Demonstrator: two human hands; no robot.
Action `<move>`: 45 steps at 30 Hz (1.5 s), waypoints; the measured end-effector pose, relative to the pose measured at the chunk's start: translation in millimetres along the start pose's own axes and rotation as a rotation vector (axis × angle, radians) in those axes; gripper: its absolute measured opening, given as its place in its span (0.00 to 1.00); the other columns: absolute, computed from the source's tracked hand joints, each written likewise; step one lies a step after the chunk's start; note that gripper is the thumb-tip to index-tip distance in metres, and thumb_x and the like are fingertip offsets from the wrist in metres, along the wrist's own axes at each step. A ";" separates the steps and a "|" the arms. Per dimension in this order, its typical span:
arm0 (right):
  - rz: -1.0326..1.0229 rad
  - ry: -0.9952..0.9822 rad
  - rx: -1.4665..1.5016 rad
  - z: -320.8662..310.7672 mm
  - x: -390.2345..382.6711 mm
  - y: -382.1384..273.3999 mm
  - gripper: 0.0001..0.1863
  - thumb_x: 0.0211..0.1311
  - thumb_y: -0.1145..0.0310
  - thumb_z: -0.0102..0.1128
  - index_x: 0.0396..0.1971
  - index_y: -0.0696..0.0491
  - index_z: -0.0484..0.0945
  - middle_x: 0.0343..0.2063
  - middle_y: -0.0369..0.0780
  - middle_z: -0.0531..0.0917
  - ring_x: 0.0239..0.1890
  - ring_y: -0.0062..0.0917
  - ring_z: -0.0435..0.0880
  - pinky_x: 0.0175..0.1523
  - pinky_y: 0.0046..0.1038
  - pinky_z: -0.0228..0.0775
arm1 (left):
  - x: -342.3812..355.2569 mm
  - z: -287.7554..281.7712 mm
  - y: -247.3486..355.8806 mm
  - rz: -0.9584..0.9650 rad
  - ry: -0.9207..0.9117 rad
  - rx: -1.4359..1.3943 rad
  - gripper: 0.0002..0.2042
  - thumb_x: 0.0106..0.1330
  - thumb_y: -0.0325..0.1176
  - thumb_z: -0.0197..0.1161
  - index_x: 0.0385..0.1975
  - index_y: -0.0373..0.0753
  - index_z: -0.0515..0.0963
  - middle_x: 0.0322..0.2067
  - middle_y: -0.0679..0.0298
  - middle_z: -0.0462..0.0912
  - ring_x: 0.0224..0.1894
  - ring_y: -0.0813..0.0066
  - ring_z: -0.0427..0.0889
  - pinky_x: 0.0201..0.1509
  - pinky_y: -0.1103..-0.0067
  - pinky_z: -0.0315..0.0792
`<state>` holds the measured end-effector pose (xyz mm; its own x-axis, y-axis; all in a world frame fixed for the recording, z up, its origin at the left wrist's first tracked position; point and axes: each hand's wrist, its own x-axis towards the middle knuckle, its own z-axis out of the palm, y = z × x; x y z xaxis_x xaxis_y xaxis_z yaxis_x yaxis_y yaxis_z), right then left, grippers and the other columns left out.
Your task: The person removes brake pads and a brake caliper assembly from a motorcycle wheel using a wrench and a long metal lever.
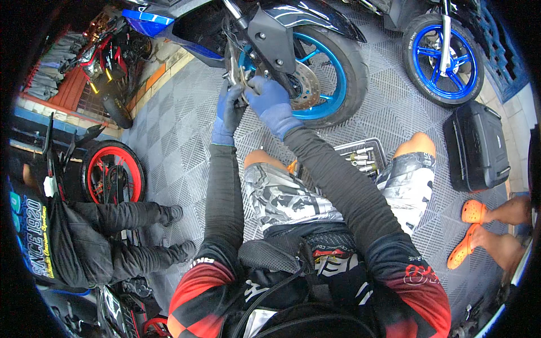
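Observation:
Both my hands wear blue-and-grey work gloves and meet low on the motorcycle, left of its teal rear wheel point(344, 59). My left hand point(229, 110) is upright with its fingers closed around a slim metal piece point(234, 69) on the bike's frame side. My right hand point(269, 100) is closed beside it, its fingertips pinched at the same spot; what they grip is hidden. Just right of my fingers are the slotted brake disc point(306, 87) and a dark grey bracket plate point(270, 39).
Between my knees lies a tray point(384, 147) of metal sockets. A black hard case point(478, 147) and a blue-rimmed wheel point(443, 60) stand to the right. One person in orange clogs point(464, 245) is at the right; another in dark trousers point(121, 217) stands left, near a red-rimmed wheel point(114, 172).

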<state>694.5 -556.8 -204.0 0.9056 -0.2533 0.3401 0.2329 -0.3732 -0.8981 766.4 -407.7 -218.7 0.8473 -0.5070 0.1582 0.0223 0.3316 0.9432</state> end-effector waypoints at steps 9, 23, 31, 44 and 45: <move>-0.006 -0.130 -0.173 10.9 -13.0 -6.6 0.24 0.65 0.59 0.58 0.60 0.47 0.73 0.41 0.57 0.84 0.43 0.55 0.84 0.51 0.51 0.77 | 0.4 10.4 -7.7 0.254 0.202 0.199 0.23 0.75 0.37 0.55 0.66 0.32 0.67 0.48 0.58 0.82 0.45 0.74 0.84 0.48 0.78 0.80; 0.067 -0.703 -0.447 -173.1 -77.5 153.5 0.23 0.67 0.54 0.55 0.53 0.52 0.84 0.44 0.48 0.88 0.42 0.39 0.89 0.49 0.37 0.79 | 20.7 2.0 -36.3 0.072 0.127 -0.293 0.25 0.73 0.50 0.54 0.61 0.38 0.72 0.50 0.57 0.82 0.48 0.60 0.84 0.59 0.52 0.81; 0.444 -1.101 -1.037 -186.0 -149.2 170.4 0.24 0.57 0.55 0.62 0.49 0.54 0.87 0.51 0.49 0.87 0.54 0.43 0.87 0.57 0.42 0.79 | 25.9 -7.5 -29.1 0.060 0.211 -0.201 0.24 0.71 0.47 0.58 0.60 0.38 0.74 0.52 0.55 0.83 0.54 0.52 0.84 0.63 0.50 0.79; 0.430 -0.809 -1.068 -70.5 -195.4 232.2 0.13 0.61 0.61 0.65 0.42 0.48 0.90 0.45 0.45 0.90 0.48 0.40 0.89 0.53 0.41 0.81 | 39.3 12.2 -34.2 0.105 0.104 -0.240 0.21 0.76 0.46 0.52 0.60 0.38 0.72 0.50 0.57 0.82 0.49 0.55 0.86 0.59 0.53 0.83; 0.324 -0.852 -1.048 -66.1 -192.1 214.7 0.13 0.61 0.61 0.65 0.42 0.48 0.90 0.45 0.45 0.90 0.49 0.40 0.89 0.55 0.41 0.80 | 29.2 -5.1 -28.9 0.128 0.161 -0.245 0.21 0.76 0.48 0.51 0.59 0.39 0.73 0.46 0.58 0.83 0.46 0.57 0.86 0.60 0.53 0.81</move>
<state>547.1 -647.3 -443.7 0.8907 0.0189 -0.4541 -0.0548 -0.9874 -0.1486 793.2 -428.1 -242.8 0.9242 -0.3230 0.2040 0.0211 0.5763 0.8170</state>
